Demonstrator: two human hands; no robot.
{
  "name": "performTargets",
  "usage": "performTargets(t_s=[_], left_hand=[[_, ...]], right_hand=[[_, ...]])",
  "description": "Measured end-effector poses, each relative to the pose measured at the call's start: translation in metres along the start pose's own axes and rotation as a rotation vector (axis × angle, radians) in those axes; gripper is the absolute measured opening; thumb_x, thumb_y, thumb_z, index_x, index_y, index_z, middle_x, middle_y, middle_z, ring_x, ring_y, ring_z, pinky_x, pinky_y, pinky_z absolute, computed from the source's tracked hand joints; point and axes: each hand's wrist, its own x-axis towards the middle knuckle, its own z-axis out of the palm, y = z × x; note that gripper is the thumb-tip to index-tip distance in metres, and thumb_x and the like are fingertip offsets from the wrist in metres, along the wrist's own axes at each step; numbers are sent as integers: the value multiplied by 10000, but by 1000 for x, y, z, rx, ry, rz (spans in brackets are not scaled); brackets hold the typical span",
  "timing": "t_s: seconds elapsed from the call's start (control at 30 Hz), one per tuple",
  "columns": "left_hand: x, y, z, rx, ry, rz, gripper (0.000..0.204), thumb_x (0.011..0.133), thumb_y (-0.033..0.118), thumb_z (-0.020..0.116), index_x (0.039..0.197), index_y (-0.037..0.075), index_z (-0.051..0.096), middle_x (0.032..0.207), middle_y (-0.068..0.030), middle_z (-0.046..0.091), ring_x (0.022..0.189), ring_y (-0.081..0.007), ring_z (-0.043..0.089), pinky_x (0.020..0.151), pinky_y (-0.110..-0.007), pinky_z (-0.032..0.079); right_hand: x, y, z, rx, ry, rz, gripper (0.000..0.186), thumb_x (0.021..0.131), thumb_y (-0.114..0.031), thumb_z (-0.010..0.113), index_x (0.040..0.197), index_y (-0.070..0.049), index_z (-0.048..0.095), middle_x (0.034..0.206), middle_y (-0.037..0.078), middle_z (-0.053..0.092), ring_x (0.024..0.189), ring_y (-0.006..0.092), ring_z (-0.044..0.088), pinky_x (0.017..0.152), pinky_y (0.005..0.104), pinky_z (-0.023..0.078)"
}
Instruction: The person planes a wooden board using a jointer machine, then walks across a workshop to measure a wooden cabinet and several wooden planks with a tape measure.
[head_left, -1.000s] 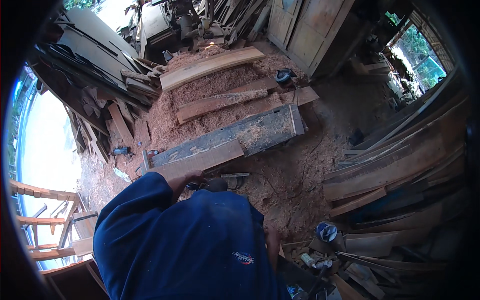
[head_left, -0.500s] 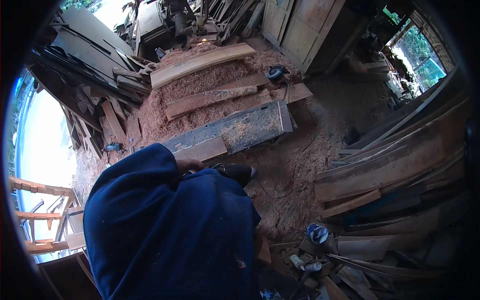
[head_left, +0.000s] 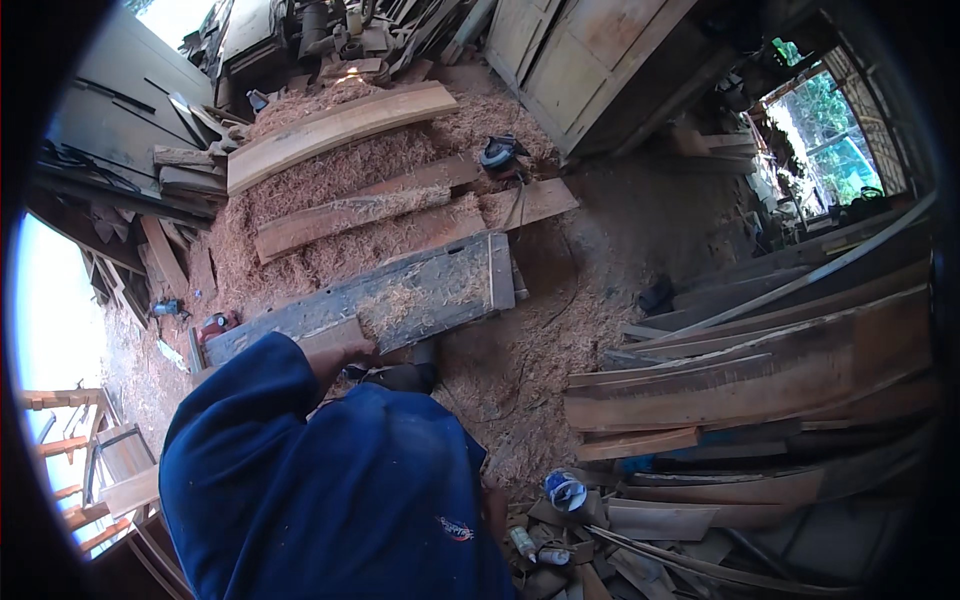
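My left hand (head_left: 350,354) reaches out from a blue sleeve to the near edge of the low workbench (head_left: 440,290). Its fingers look closed on the right end of a short wooden board (head_left: 335,335) lying there; my sleeve covers much of the board. Pale shavings (head_left: 425,298) are scattered over the bench top beside it. Of my right hand (head_left: 494,508), only a strip of skin shows low beside my body, and its fingers are hidden. Below the bench edge a dark shoe (head_left: 405,377) shows in part.
Long planks (head_left: 345,130) lie on shavings beyond the bench, near a corded power tool (head_left: 502,155). A red tool (head_left: 218,325) sits by the bench's left end. Stacked boards (head_left: 740,370) fill the right side, with a blue-and-white can (head_left: 565,490) nearby. A wooden cabinet (head_left: 580,70) stands behind.
The view has shifted, so the bench and planks appear further left. My left arm is stretched out more, with the hand now at the board's end. The red tool has come into sight.
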Motion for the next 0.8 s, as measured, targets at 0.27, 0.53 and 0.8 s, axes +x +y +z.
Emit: performTargets(t_s=[0.27, 0.53, 0.8], left_hand=[[28, -17, -38, -235, 204, -111, 429, 840, 420, 585, 996, 39, 708, 985, -212, 689, 937, -366, 659, 815, -463, 509], [-51, 12, -75, -722, 385, -243, 423, 857, 394, 583, 1013, 17, 696, 985, -236, 684, 918, -361, 664, 804, -442, 509], [-21, 39, 63, -436, 288, -442, 223, 874, 215, 502, 917, 107, 692, 882, -204, 674, 859, -381, 673, 730, -460, 554]], right_hand=[[121, -96, -167, -72, 276, -93, 395, 815, -277, 643, 1163, -91, 663, 1030, 176, 697, 999, 314, 659, 883, 399, 504], [231, -189, -211, -371, 28, -263, 399, 835, -326, 630, 1181, -129, 658, 1069, 156, 693, 1022, 318, 652, 905, 397, 502], [347, -246, -270, -490, -254, -387, 428, 847, -358, 629, 1221, -151, 639, 1173, 139, 665, 1102, 314, 622, 946, 397, 481]])
